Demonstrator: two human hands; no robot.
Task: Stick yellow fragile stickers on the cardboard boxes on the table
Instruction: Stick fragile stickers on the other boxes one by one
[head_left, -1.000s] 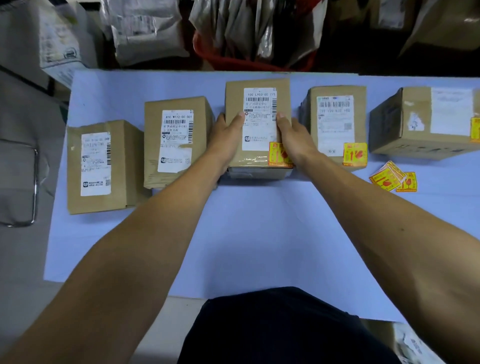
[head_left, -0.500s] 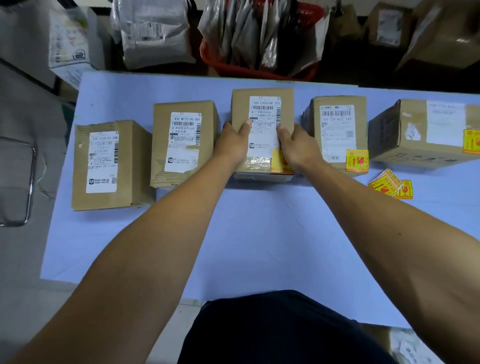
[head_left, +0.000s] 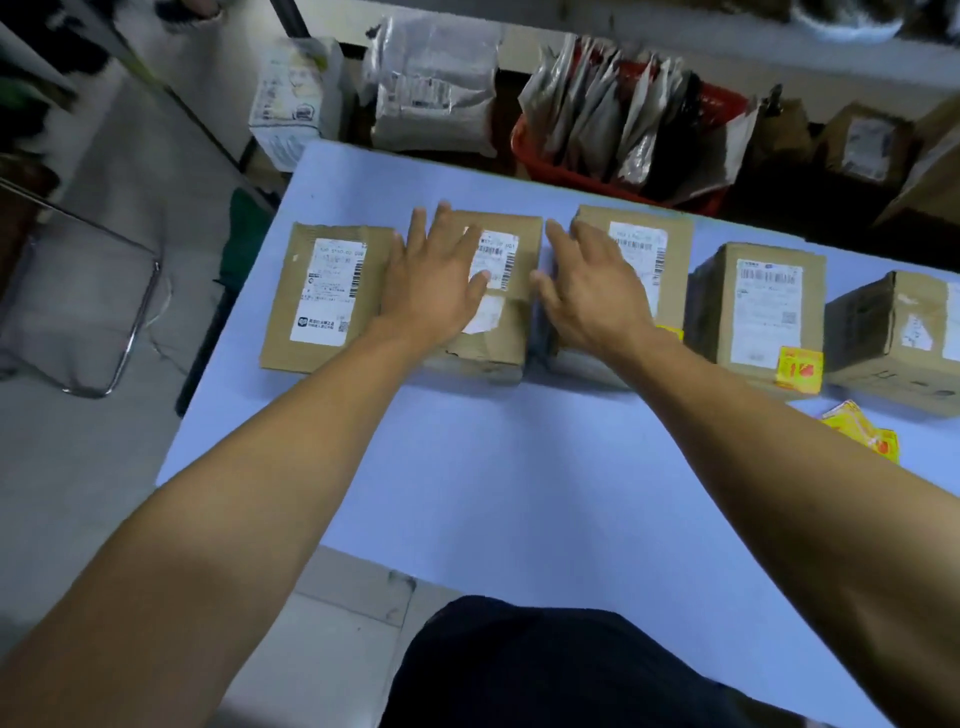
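Several cardboard boxes stand in a row on the pale blue table (head_left: 519, 467). My left hand (head_left: 436, 280) lies flat with straight fingers on the second box from the left (head_left: 506, 322). My right hand (head_left: 587, 291) hovers open over the gap beside it, covering part of the middle box (head_left: 636, 244), whose yellow sticker (head_left: 670, 332) peeks out by my wrist. The fourth box (head_left: 758, 306) carries a yellow fragile sticker (head_left: 800, 369). Loose yellow stickers (head_left: 862, 431) lie on the table at the right. The leftmost box (head_left: 322, 296) shows no sticker.
A fifth box (head_left: 893, 343) sits at the right edge of view. Behind the table stand a red basket (head_left: 571, 166) of grey mail bags, wrapped parcels (head_left: 431, 88) and more cartons. A metal-framed chair (head_left: 78, 312) is on the floor at the left.
Both hands let go of the middle box and moved left; my left hand now lies on the second box. The camera swung left and tilted.
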